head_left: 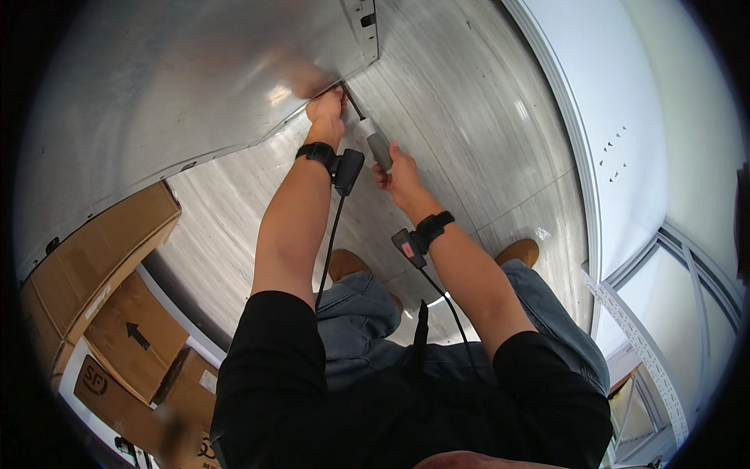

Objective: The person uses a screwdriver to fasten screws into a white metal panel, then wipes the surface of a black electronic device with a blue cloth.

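Note:
My right hand (403,177) is closed round the grey handle of a screwdriver (376,144). Its dark shaft slants up and left to the lower edge of a large shiny metal panel (195,86). At that edge my left hand (326,107) is closed, its fingertips pinched together beside the screwdriver's tip. What those fingers hold is too small and too covered to make out. The tip itself is partly hidden by them.
Cardboard boxes (129,313) stand at the lower left against the metal panel. Several small screws (612,154) lie on a white surface (582,70) to the right. White perforated metal framing (644,344) is at the lower right. Wood-look floor (453,117) lies below my hands.

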`<state>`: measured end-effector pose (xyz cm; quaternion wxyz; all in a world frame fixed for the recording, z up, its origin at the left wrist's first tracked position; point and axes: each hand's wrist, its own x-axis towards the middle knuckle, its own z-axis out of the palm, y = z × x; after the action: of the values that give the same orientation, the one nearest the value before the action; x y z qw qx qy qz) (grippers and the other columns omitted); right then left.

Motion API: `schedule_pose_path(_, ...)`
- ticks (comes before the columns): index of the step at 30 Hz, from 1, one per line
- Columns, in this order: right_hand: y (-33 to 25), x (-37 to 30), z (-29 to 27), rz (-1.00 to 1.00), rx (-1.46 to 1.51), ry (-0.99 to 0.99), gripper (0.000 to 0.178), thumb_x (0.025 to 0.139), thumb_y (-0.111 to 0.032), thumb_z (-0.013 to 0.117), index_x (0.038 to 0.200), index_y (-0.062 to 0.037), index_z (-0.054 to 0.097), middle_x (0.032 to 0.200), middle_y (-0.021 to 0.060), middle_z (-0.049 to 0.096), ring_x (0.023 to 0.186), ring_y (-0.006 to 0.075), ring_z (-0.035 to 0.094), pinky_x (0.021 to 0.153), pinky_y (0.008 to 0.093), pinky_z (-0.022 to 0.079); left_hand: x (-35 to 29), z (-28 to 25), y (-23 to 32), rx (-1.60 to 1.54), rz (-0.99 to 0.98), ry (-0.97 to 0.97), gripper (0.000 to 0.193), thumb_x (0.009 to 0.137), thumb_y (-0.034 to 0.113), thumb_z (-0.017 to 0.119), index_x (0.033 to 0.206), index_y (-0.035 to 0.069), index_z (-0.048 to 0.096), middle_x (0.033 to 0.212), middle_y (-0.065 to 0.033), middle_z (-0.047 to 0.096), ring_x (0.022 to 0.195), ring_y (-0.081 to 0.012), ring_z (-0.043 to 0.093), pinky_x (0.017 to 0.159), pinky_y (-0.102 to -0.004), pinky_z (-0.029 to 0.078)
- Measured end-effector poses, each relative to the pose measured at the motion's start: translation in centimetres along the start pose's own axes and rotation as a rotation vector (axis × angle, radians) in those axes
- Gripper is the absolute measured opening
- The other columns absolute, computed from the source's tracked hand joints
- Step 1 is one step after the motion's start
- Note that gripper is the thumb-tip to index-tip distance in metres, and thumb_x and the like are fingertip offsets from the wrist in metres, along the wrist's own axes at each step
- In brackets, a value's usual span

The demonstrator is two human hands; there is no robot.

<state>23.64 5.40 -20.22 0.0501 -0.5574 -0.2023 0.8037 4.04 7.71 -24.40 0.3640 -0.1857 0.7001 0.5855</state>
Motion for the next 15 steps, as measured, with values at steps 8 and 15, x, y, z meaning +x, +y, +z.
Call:
schedule_pose_path(8, 0.0, 0.4, 0.5, -0.152, -0.164, 0.110, 0.040, 0.097, -0.039, 0.052, 0.105, -0.0003, 0.055, 0.083, 0.0074, 0.058, 0.060, 0.0148, 0.053, 0.053, 0.0303, 0.045, -0.5, 0.2, 0.7, 0.006, -0.009, 0.006, 0.003, 0.084, 0.002, 0.065, 0.087, 0.004, 0.065, 0.075, -0.0052, 0.066, 0.058, -0.0127, 0.059, 0.048, -0.0253, 0.043)
schedule_pose_path(15, -0.5, -0.7, 0.3, -0.039, -0.080, -0.104, 0.039, 0.097, -0.039, 0.053, 0.107, -0.0015, 0.056, 0.088, 0.0098, 0.061, 0.067, 0.0161, 0.057, 0.063, 0.0309, 0.049, 0.2, -0.5, 0.8, 0.007, -0.010, -0.016, 0.003, 0.085, 0.004, 0.065, 0.087, 0.005, 0.065, 0.075, -0.0039, 0.066, 0.058, -0.0118, 0.058, 0.048, -0.0256, 0.042)
